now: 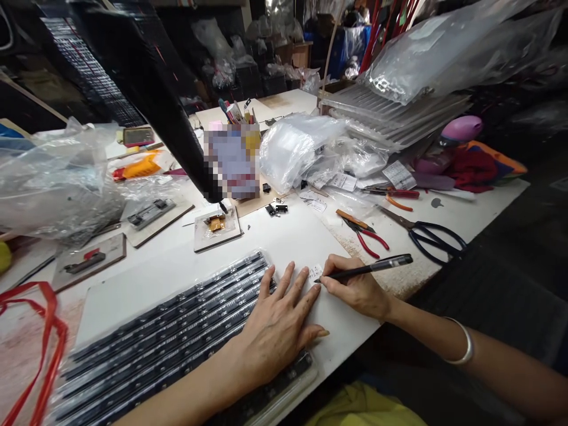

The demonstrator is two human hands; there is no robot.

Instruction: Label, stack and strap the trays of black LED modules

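My right hand (355, 288) is closed around a black pen (377, 264), its tip down on a small white paper label (315, 273) that bears handwriting. My left hand (284, 322) lies spread out, palm down, with its fingertips at the label's left side. Under that hand is a clear plastic tray (266, 260) with rows of black strip-shaped parts (177, 328). A silver bangle circles my right wrist.
Large scissors (426, 234) and red-handled pliers (366, 236) lie to the right. Clear plastic bags (297, 148) are piled behind. A black arm-like fixture (155, 100) slants down over a small square board (217, 228). Red straps (48, 331) hang at the left.
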